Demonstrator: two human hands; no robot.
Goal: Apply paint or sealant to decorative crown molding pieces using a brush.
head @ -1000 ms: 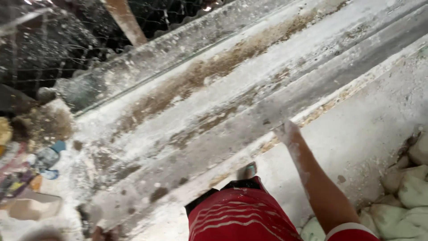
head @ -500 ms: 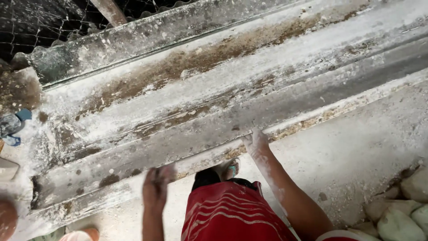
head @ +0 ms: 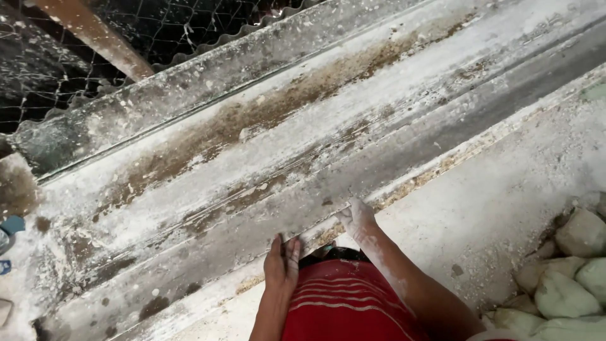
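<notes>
We take the long stepped concrete ledge [head: 328, 145] as our landmark; it runs slantwise across the view, dusted white and stained brown along its upper step. Beyond its far edge stands wire mesh [head: 57, 63] with a rusty brown bar [head: 95, 38] leaning across it. At the ledge's left end we see a small blue object [head: 11, 225], cut off by the frame, too little of it showing to name. On the near side of the ledge, to the right, lies a powdery white floor [head: 505, 208], and at its right edge a heap of pale, lumpy white and greenish sacks [head: 568, 278]. We can make out no label or sign anywhere.

Our left hand [head: 282, 262] lies flat against the near lip of the ledge, fingers straight and close together, gripping nothing. Our right hand [head: 357, 219], coated in white powder, rests just beside it to the right on the same lip, fingers pressed to the edge and spread loosely; it holds nothing either. Below both hands, on the near side of the ledge, is red striped clothing [head: 353, 303].
</notes>
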